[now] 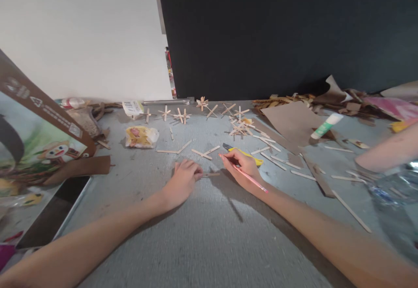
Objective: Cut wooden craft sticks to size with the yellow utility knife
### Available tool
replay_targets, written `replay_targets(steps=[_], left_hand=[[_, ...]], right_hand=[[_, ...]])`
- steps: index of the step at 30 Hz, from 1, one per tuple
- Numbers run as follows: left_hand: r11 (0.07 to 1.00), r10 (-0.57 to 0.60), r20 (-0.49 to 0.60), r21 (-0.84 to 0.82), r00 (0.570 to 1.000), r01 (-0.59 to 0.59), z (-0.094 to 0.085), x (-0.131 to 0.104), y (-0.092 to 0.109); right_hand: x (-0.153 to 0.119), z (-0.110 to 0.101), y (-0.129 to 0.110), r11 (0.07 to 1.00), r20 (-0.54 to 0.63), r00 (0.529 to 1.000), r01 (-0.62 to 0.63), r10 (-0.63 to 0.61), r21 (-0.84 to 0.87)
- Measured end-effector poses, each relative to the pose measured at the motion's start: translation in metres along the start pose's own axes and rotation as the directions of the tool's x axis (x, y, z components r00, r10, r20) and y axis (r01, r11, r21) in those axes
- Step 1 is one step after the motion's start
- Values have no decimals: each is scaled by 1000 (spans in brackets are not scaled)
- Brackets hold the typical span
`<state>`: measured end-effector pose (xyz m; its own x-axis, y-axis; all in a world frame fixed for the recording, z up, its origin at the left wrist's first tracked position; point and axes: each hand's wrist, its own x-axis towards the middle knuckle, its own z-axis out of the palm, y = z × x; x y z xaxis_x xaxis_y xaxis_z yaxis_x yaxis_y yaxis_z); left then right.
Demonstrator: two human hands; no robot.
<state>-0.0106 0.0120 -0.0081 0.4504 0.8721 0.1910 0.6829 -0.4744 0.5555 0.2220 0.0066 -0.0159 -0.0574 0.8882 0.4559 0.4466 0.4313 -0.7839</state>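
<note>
My left hand (183, 181) lies knuckles-up on the grey worktable (209, 235), fingers curled, fingertips pressing down one end of a short flat wooden craft stick (211, 174). That stick lies flat on the table between my two hands.

My right hand (243, 166) pinches a thin pink pencil-like tool (244, 174) in a writing grip; its tip points up-left, just above the stick's right end. I cannot tell whether the tip touches anything.

A yellow-handled utility knife (244, 154) lies just behind my right hand, partly hidden by the fingers.

Loose wooden sticks (202, 153) lie scattered beyond the hands, some crossed in pairs. A row of star-shaped stick assemblies (181, 115) stands near the table's back edge, below a dark wall panel (287, 35).

A crumpled yellow-printed plastic packet (141, 137) lies to the left. A white glue stick with a green band (326, 126) lies on a brown cardboard sheet (290, 122) to the right. A printed cardboard box (39, 140) leans at the far left. A clear plastic bottle (398, 188) is blurred at the right edge.
</note>
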Motion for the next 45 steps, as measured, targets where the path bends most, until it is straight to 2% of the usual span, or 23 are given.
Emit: replay_targets(steps=[3,5,8,10,13,19,23,29,35,39,45], left_hand=[[987,-57,-59,-156,997,47,-2,-1,-2],[953,-96,-96,-298,991,63,-2,-3,-5],[895,-128,-173,-444,977,39,-2,-3,-9],[859,-132,-209,-512,969,6,-1,-1,-12],[768,-132,-208,-640,969,-32,-1,2,-14],[516,-199,-131,-856,971,-10,-2,3,-12],[418,-224,-73,-908,972,28,-5,4,-12],[318,-273,-10,-945,962,81,-10,6,-9],[229,-294,3,-971,956,74,-13,9,-7],[226,-309,23,-969,951,96,-14,11,-5],[284,-320,16,-952,947,112,-14,9,-4]], right_hand=[[0,0,4,997,37,998,52,-50,-55],[0,0,5,982,134,982,150,-135,-111],[0,-1,4,942,317,913,310,-258,-128],[-1,-1,4,926,379,877,360,-295,-113],[0,0,3,913,385,866,390,-320,-119],[1,2,3,894,410,843,430,-348,-126],[1,2,2,894,409,843,431,-350,-124],[1,1,-1,913,405,854,396,-326,-100],[2,2,-1,914,391,857,397,-336,-85],[2,1,-1,916,402,858,389,-320,-101],[2,0,-1,916,405,857,388,-317,-105]])
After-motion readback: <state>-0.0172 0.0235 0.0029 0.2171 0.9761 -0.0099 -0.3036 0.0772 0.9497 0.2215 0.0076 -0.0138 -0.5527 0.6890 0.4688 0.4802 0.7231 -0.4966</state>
